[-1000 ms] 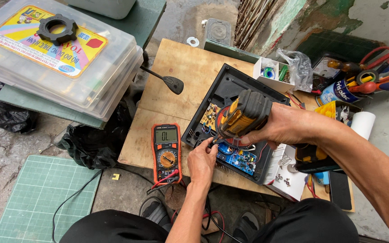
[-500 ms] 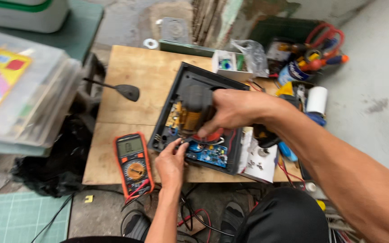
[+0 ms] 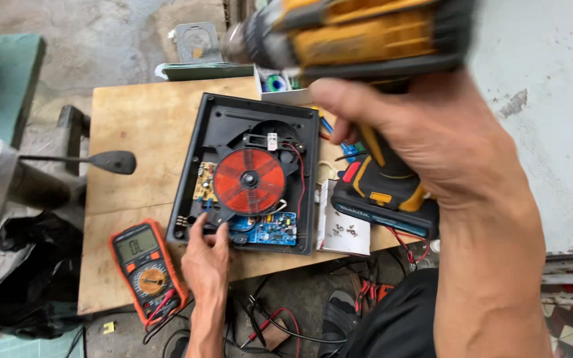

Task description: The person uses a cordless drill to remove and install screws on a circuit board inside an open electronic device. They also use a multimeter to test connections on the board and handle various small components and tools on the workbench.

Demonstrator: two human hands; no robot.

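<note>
The yellow and black cordless drill (image 3: 366, 46) was up close to the camera, blurred, its chuck pointing left and its top cut off by the upper edge. The right hand (image 3: 432, 139) was wrapped firmly around its grip, fingers closed, hiding most of the handle; the battery base showed below the hand. Beneath it, on the wooden board (image 3: 134, 132), lay the opened black appliance housing (image 3: 207, 139) with a round red coil (image 3: 249, 180) in the middle, a small yellow circuit board to the coil's left and a blue circuit board (image 3: 266, 230) along the near edge. The left hand (image 3: 205, 255) rested on the housing's near edge, fingers spread and lightly curled, fingertips touching the black part just below the coil; it gripped nothing that could be made out. Left of that hand lay an orange multimeter (image 3: 144, 262) with red and black leads trailing off the board. A small white box (image 3: 343, 225) holding screws sat just right of the housing, partly covered by the drill's base.
</note>
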